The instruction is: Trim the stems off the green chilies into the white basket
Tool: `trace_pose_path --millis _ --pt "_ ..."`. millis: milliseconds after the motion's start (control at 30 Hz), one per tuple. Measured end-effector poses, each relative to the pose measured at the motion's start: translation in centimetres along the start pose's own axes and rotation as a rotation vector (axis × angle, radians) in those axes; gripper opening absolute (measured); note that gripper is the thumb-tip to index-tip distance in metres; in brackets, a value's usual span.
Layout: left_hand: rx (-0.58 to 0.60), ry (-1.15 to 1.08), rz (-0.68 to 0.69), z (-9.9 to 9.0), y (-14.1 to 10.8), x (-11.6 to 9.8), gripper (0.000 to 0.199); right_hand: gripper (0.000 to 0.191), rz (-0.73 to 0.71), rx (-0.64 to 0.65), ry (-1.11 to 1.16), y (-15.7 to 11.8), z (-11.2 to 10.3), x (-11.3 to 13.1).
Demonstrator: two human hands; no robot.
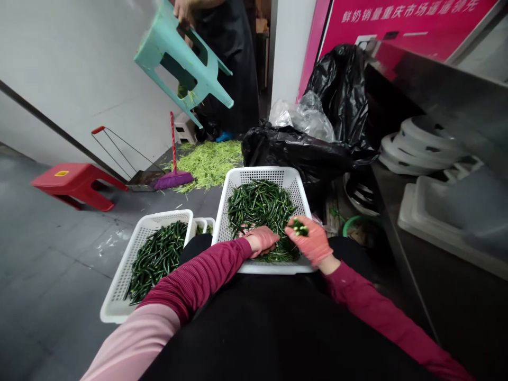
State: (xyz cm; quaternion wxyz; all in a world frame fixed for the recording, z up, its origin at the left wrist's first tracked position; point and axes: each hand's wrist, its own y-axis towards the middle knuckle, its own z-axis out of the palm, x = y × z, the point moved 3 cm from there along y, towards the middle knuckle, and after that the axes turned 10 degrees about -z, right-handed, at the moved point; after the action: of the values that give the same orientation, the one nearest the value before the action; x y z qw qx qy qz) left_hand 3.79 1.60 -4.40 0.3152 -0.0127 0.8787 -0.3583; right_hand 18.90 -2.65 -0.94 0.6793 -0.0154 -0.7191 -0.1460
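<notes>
In front of me a white perforated basket (260,268) holds a heap of slender dark green chili peppers (260,206). My left hand (262,241), in an orange glove, reaches into its near part with fingers curled down among the peppers; what they pinch is hidden. At the basket's right rim my right hand (313,241), gloved alike, is closed around a small bunch of green chili peppers (299,227), their pale ends showing. A second white basket (113,304) with more green chili peppers (159,262) stands lower, to the left.
Black plastic bags (286,145) lie just beyond the basket. Pale green trimmings (214,161) cover the floor by a purple broom (174,180) and a red stool (79,177). Another person's hand (184,13) holds up a turquoise stool (178,63). A metal counter (420,211) runs along the right.
</notes>
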Motion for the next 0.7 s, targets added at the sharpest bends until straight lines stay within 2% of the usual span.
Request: trace_pose_path --millis 67,133,167,200,233,300,333,400,500,533,633,700 --pt "-0.100 0.248 0.114 0.5 0.4 -0.5 0.023 0.017 0.218 -0.104 0.199 0.5 -1.9 -0.9" --pt "-0.176 0.617 0.341 2.1 0.7 -1.3 0.022 0.016 0.416 -0.145 0.418 0.8 -3.5 -2.1" --pt "-0.175 0.796 0.467 3.3 0.9 -1.7 0.021 0.015 0.471 -0.160 0.501 0.8 -4.2 -2.6" --pt "-0.139 0.939 0.565 4.5 1.2 -2.0 0.021 0.013 0.501 -0.173 0.560 0.8 -4.6 -2.9" --pt "-0.070 1.032 0.605 5.6 1.6 -2.2 0.023 0.011 0.513 -0.183 0.601 0.6 -5.0 -3.1" --pt "0.054 1.126 0.556 6.8 2.4 -2.4 0.028 0.007 0.530 -0.172 0.645 -0.2 -5.1 -3.3" --pt "0.072 1.119 0.502 6.8 2.8 -2.4 0.028 0.008 0.541 -0.155 0.651 -0.7 -4.9 -3.3" --pt "0.008 0.974 0.411 5.4 3.0 -2.2 0.020 0.018 0.575 -0.106 0.632 -1.7 -4.4 -3.3" --pt "-0.181 0.522 0.285 1.9 2.2 -1.1 0.016 0.033 0.607 -0.043 0.533 -2.7 -3.0 -3.5" --pt "-0.207 0.352 0.218 0.9 1.8 -0.4 0.018 0.035 0.606 -0.023 0.487 -2.9 -2.3 -3.7" --pt "-0.145 -0.059 0.078 -0.4 0.1 1.3 0.026 0.036 0.585 0.071 0.390 -3.0 0.8 -4.0" --pt "-0.135 -0.153 0.120 -0.4 -1.0 1.5 0.030 0.032 0.586 0.160 0.419 -3.3 3.0 -3.9"
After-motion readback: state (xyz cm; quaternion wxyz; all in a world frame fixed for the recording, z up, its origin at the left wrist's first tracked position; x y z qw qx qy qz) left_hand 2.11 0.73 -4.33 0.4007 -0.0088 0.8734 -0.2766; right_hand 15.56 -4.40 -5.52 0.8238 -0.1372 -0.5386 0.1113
